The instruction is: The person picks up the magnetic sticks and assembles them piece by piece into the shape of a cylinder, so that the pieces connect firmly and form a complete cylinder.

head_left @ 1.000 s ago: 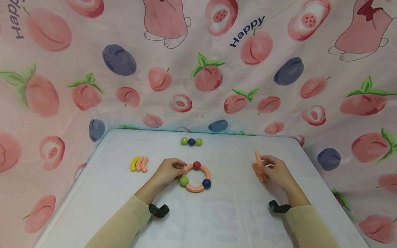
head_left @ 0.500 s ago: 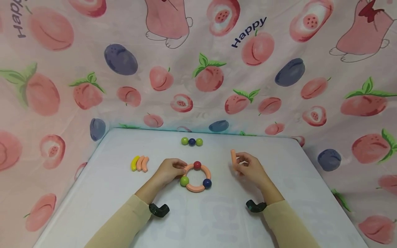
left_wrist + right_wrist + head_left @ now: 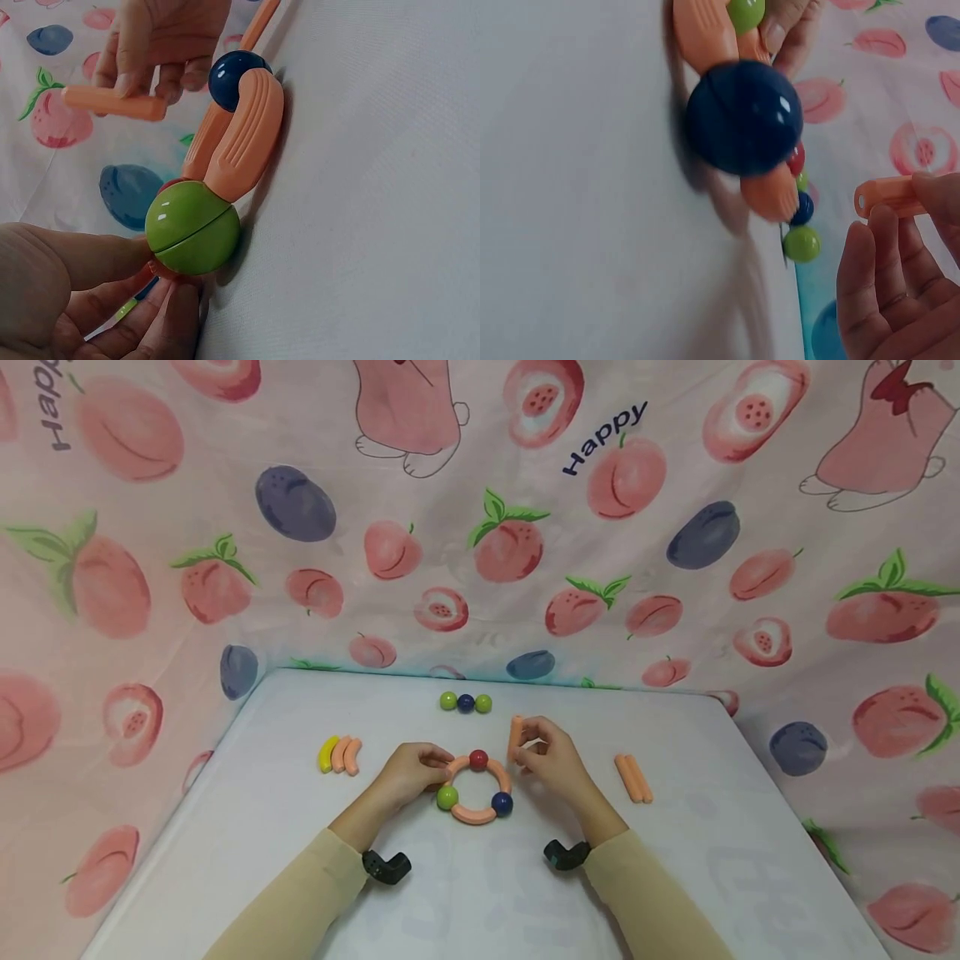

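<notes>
A ring of orange curved sticks (image 3: 474, 817) lies on the white table, joined by a red ball (image 3: 478, 760), a green ball (image 3: 191, 227) and a blue ball (image 3: 742, 118). My left hand (image 3: 408, 772) pinches the ring's left curved stick, just beside the green ball. To the right of the ring, my right hand (image 3: 551, 760) holds a straight orange stick (image 3: 515, 739) between thumb and fingers, raised above the table. One end of that stick (image 3: 877, 197) faces the camera in the right wrist view. The stick and the ring are apart.
One yellow curved stick (image 3: 327, 754) and two orange curved ones (image 3: 347, 756) lie side by side on the left. Two straight orange sticks (image 3: 633, 778) lie at the right. At the back, two green balls (image 3: 447, 700) flank a blue ball (image 3: 466, 703). Fruit-printed cloth (image 3: 510, 610) hangs behind.
My right hand has lifted the straight orange stick from the pile at the right and carried it left, close to the ring. The left hand has stayed at the ring.
</notes>
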`<state>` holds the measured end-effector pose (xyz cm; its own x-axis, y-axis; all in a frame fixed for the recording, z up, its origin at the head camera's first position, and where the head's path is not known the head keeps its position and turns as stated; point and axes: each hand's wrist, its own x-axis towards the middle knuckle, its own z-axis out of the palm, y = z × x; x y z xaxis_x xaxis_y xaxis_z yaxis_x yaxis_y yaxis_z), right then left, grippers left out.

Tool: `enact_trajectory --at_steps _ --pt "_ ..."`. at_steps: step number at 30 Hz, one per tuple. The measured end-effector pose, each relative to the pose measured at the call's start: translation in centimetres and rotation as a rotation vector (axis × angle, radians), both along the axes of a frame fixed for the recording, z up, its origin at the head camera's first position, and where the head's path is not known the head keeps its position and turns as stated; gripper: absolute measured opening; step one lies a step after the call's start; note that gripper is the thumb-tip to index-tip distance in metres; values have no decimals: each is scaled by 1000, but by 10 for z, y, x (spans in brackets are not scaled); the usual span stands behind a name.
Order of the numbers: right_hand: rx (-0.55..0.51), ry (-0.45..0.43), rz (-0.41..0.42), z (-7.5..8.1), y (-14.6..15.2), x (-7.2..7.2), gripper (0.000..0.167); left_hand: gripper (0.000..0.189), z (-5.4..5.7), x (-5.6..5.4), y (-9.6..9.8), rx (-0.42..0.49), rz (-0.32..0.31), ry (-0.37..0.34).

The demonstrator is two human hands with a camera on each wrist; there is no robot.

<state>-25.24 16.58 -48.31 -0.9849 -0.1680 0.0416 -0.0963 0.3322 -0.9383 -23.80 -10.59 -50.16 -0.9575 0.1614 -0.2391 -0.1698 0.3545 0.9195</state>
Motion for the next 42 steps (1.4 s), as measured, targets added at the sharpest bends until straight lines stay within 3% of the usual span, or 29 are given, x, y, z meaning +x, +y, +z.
enact_trajectory --at_steps 5,15,25,42 --pt "-16 12 14 2 -22 -4 36 25 0 0 1 3 13 -13" --pt "83 -16 -49 4 -45 -11 33 24 -1 -1 1 8 19 -19" --pt "104 -45 -8 -7 -51 -18 30 22 -3 -2 0 11 24 -14" --pt "127 -51 1 -2 -51 -14 29 25 3 2 -2 37 3 -39"
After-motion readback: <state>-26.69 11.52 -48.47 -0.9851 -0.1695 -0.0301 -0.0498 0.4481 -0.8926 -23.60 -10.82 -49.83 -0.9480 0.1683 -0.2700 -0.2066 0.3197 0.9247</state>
